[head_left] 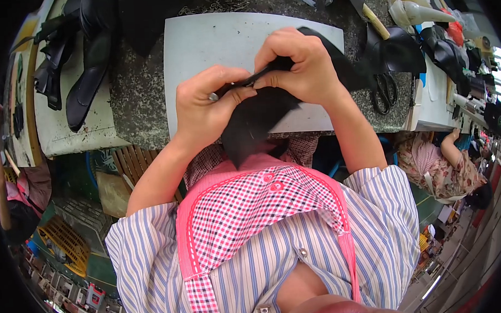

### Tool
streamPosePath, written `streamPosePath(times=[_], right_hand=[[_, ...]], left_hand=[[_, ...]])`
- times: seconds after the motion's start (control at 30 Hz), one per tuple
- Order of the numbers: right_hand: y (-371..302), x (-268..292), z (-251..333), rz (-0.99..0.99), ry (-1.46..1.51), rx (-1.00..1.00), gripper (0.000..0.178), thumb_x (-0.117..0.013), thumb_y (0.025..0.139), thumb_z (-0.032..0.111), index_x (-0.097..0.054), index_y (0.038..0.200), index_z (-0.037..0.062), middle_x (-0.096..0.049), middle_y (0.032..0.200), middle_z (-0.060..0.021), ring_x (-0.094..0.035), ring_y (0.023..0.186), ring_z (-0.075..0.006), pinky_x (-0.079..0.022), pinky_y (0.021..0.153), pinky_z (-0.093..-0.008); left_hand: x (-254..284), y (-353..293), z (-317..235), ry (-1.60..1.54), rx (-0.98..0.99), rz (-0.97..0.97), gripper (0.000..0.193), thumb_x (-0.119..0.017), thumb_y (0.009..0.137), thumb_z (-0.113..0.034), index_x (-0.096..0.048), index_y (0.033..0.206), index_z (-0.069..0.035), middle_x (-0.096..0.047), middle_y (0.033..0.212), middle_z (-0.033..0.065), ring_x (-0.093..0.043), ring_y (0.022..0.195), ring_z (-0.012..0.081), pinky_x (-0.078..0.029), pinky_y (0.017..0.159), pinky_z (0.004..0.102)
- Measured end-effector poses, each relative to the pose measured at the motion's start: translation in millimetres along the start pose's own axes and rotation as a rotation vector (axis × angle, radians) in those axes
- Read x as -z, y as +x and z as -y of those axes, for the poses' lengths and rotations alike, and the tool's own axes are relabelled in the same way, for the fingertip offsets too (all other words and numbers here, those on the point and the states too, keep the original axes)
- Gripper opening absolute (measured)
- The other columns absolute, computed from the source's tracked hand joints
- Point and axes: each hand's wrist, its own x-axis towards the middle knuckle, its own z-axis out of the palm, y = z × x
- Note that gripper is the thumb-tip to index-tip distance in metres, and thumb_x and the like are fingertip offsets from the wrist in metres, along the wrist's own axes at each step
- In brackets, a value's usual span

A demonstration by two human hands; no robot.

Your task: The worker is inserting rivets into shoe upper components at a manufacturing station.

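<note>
A limp black leather-like piece is held up over the near edge of the worktable, its lower part hanging toward my apron. My left hand is closed on its folded edge, thumb and fingers pinching it. The rounded metal end of a thin tool pokes out of the left fist; the rest of it is hidden. Close beside it, my right hand pinches the same edge, thumb below and bent fingers above. More black material spreads out behind the right hand. Beneath both hands is a white board.
Black shoe-shaped pieces lie at the left of the speckled tabletop. Black-handled scissors and a wooden handle are at the right. Small scraps lie at the back. Another person sits at the far right.
</note>
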Motion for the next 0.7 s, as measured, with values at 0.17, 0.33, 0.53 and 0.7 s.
streamPosePath(times=[0.17, 0.33, 0.53, 0.7], right_hand=[[-6.8, -15.4, 18.1, -0.328, 0.474, -0.204, 0.016, -0.060, 0.059, -0.015, -0.054, 0.067, -0.0029, -0.062, 0.076, -0.0131, -0.059, 0.069, -0.0139, -0.048, 0.062, -0.0228], [-12.4, -29.7, 22.1, -0.540, 0.438, -0.168, 0.016, -0.061, 0.058, -0.013, -0.054, 0.066, -0.0009, -0.063, 0.072, -0.0101, -0.060, 0.066, -0.0118, -0.048, 0.057, -0.0217], [-16.4, -21.9, 15.7, -0.388, 0.454, -0.065, 0.017, -0.059, 0.055, -0.013, -0.053, 0.063, 0.0001, -0.062, 0.070, -0.0093, -0.058, 0.062, -0.0125, -0.046, 0.054, -0.0225], [-9.3, -7.6, 13.5, -0.282, 0.395, 0.057, 0.019, -0.060, 0.050, -0.012, -0.050, 0.060, 0.0009, -0.062, 0.068, -0.0097, -0.058, 0.058, -0.0162, -0.044, 0.052, -0.0234]], left_hand=[[2.1, 3.3, 2.5, 0.528, -0.600, -0.171, 0.025, -0.062, 0.053, 0.005, -0.059, 0.077, -0.001, -0.060, 0.069, 0.0099, -0.054, 0.052, 0.0208, -0.043, 0.048, 0.0274], [-1.0, 3.5, 6.3, 0.560, -0.706, -0.243, 0.023, -0.061, 0.053, 0.002, -0.058, 0.075, 0.000, -0.060, 0.071, 0.0110, -0.050, 0.049, 0.0195, -0.042, 0.046, 0.0270], [-2.4, 2.4, 4.7, 0.354, -0.554, -0.189, 0.025, -0.058, 0.050, 0.011, -0.055, 0.072, -0.002, -0.060, 0.067, 0.0092, -0.051, 0.049, 0.0180, -0.041, 0.044, 0.0246], [-4.5, 4.0, 7.7, 0.015, -0.377, -0.101, 0.022, -0.055, 0.058, 0.016, -0.052, 0.070, -0.002, -0.062, 0.068, 0.0090, -0.058, 0.055, 0.0155, -0.045, 0.048, 0.0226]])
